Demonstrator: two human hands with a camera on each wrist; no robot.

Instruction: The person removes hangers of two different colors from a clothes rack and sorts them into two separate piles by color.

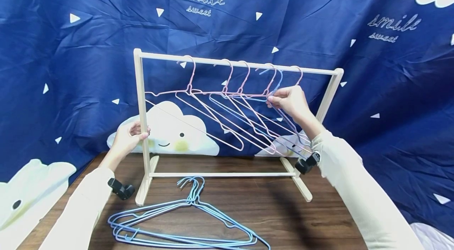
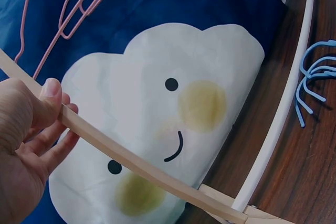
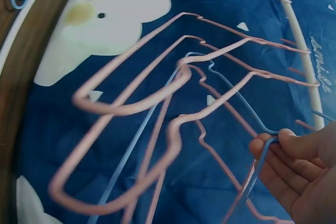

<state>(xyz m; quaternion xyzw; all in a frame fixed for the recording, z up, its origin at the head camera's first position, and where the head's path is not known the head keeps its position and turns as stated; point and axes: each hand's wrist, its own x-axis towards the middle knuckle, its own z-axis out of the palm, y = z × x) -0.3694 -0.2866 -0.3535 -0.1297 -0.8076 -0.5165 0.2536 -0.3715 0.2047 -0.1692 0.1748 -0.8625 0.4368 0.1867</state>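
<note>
A blue hanger is at the right part of the rail, its neck pinched by my right hand, its hook above my fingers, long axis slanting down left to right. My left hand, farther away, grips the left upright.

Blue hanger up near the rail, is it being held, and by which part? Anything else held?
The right hand pinches the blue hanger at its neck. The left hand holds the rack's left post.
</note>
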